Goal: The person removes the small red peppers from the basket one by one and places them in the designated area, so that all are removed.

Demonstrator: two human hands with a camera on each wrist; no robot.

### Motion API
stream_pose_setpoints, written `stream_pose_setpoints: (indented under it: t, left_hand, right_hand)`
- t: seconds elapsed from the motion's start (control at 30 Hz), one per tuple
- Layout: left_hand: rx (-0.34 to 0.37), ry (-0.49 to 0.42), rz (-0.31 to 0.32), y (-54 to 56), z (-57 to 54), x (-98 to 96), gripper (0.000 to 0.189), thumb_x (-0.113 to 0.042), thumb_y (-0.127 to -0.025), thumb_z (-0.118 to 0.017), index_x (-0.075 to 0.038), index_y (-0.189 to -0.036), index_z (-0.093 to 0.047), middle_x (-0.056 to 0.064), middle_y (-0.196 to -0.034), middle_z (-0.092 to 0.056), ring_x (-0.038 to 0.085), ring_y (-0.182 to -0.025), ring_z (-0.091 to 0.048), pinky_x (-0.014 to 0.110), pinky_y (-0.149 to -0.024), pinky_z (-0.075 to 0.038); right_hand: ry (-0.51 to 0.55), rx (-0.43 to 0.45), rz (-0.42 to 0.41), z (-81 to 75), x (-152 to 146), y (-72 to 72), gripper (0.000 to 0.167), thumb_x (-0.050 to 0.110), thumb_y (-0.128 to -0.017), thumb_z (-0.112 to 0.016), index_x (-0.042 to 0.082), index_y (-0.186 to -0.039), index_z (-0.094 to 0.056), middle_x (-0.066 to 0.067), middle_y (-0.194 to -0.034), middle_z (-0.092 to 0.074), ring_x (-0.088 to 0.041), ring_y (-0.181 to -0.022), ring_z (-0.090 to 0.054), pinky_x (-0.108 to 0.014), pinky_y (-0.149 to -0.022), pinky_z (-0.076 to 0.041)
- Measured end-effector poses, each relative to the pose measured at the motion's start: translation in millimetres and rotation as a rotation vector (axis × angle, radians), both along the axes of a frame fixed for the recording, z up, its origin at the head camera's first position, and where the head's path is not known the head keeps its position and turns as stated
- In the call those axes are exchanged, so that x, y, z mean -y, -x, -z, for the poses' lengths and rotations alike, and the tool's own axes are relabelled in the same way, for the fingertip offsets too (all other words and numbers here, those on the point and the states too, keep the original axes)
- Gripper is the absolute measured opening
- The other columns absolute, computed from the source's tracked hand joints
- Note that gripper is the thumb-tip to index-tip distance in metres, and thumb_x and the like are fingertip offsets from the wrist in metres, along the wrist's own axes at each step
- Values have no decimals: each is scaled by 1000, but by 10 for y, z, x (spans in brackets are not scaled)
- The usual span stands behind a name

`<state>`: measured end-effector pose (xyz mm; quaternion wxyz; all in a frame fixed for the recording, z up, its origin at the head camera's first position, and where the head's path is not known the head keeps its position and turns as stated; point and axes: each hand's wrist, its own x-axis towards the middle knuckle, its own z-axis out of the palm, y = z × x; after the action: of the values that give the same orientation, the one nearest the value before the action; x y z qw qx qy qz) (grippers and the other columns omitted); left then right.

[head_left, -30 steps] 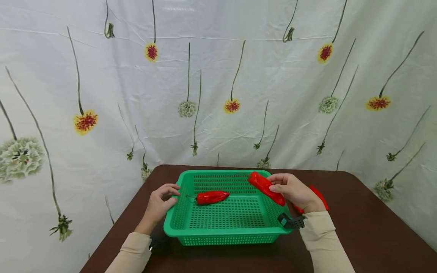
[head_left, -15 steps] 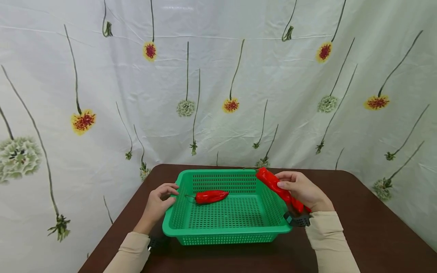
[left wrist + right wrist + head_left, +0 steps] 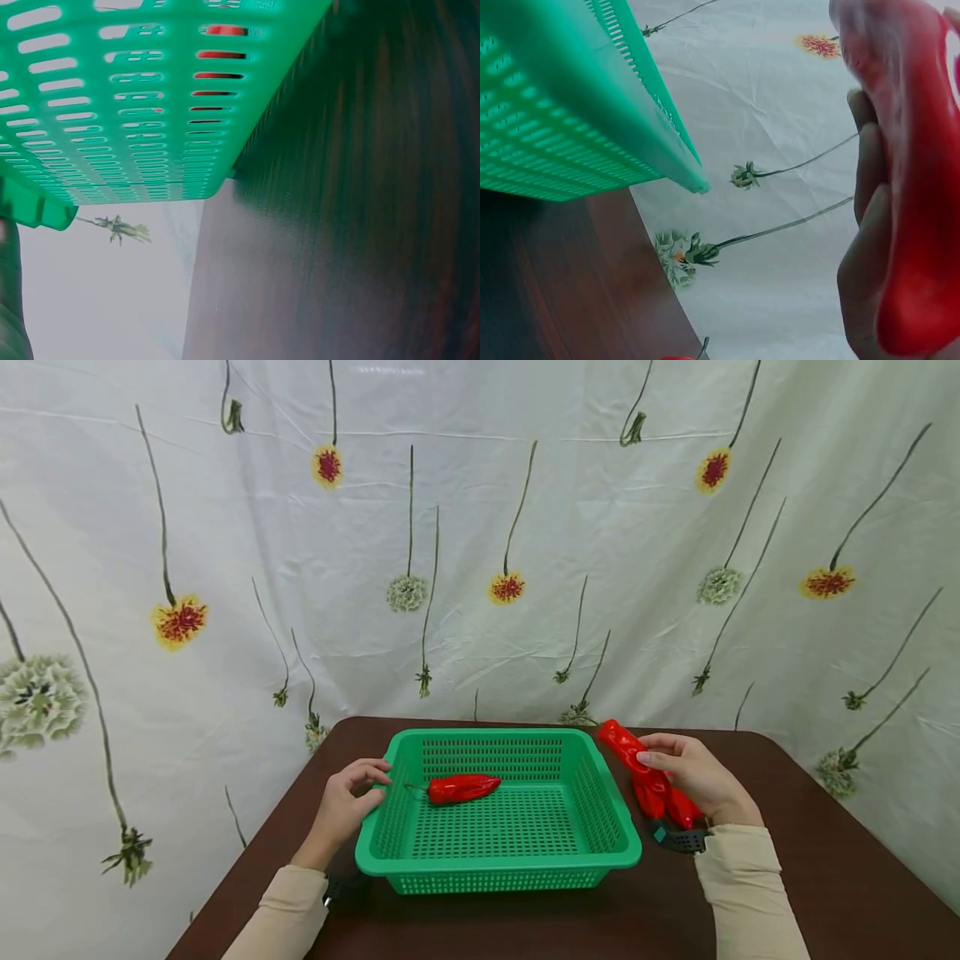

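Observation:
My right hand [image 3: 697,777] pinches a long red pepper [image 3: 628,745] between thumb and fingers, just beyond the right rim of a green plastic basket [image 3: 498,865]. The pepper is tilted, its stem end up and to the left; in the right wrist view the pepper [image 3: 926,187] lies along the fingers. Inside the basket, one red pepper [image 3: 463,788] lies toward the left with its thin stem pointing left. My left hand [image 3: 341,810] rests at the left rim, fingers loosely bent over it. Other red peppers [image 3: 681,810] show on the table below my right hand, partly hidden.
A dark brown table [image 3: 810,860] bears the basket and extends out to the right. Behind it hangs a white curtain [image 3: 480,543] printed with flowers. Perforated basket walls [image 3: 135,112] fill much of the left wrist view.
My right hand has moved right with the pepper, from over the basket to beyond its right rim. My left hand has stayed at the left rim.

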<state>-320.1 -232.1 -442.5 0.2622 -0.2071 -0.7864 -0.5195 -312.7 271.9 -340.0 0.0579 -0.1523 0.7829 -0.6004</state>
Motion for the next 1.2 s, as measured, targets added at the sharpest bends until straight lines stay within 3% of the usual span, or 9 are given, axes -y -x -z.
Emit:
stream_pose_setpoints:
  t: [0.17, 0.37, 0.6, 0.9, 1.2]
  left_hand:
    - [7, -1, 1, -10, 0, 3, 24, 14, -84, -57, -4, -87, -72, 17, -116, -67, -7, -109, -56, 23, -84, -51]
    - [-1, 4, 1, -6, -19, -3, 24, 15, -85, -57, -4, -88, -72, 17, -116, -67, -7, -109, -56, 25, -84, -51]
    - [-24, 9, -9, -23, -31, -10, 21, 13, -85, -60, -4, -89, -72, 18, -116, -68, -4, -109, -57, 29, -83, -53]
    - [-4, 9, -5, -3, -1, -3, 24, 14, -85, -56, -5, -88, -72, 18, -115, -67, -8, -109, -55, 24, -83, -50]
    - [-7, 10, -6, 0, -5, -5, 24, 14, -85, -57, -4, -88, -72, 17, -115, -67, -9, -109, -55, 26, -84, -51]
  right_hand:
    - [-40, -1, 52, 27, -14, 31, 47, 21, -100, -61, -9, -133, -50, 6, -103, -65, -12, -94, -62, -28, -79, -56]
    - [-73, 20, 168, 57, -96, 50, 56, 27, -98, -64, -7, -140, -48, 9, -101, -67, -11, -90, -66, -30, -79, -57]
    - [-29, 26, 278, 121, -253, 56, 58, 32, -99, -63, -3, -143, -48, 14, -102, -63, -8, -91, -64, -31, -83, -58]
    - [44, 74, 417, 241, -320, 115, 66, 33, -98, -64, -4, -147, -41, 18, -96, -59, -2, -85, -63, -23, -77, -57]
    - [82, 102, 608, 399, -441, 135, 64, 35, -96, -65, 0, -145, -43, 6, -112, -55, -1, -86, -56, -17, -73, -54]
